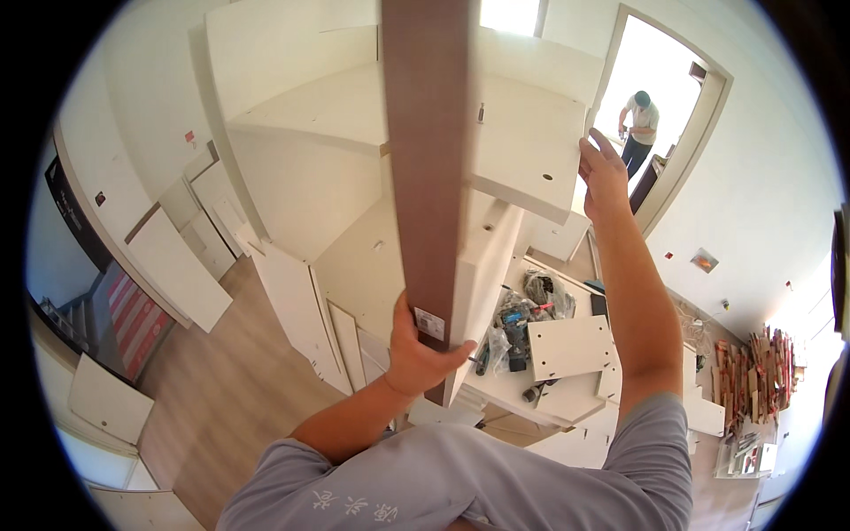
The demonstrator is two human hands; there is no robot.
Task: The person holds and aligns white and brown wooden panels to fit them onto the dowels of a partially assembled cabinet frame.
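A long dark brown board (429,159) rises upright in front of me, with a small white label near its lower end. My left hand (423,358) is closed around that lower end, thumb across toward the right. Behind the brown board is a white cabinet panel (522,133) with a round hole near its corner. My right hand (606,181) is raised at this panel's right edge, fingers stretched out along it and seemingly touching. A white board edge (491,274) runs down beside the brown board, close to my left thumb.
Right of centre, tools and plastic bags (522,319) lie on a white surface beside a small drilled panel (569,348). Loose panels (181,265) lean at the left. A person (639,128) stands beyond the doorway. Wooden strips (757,380) are stacked far right.
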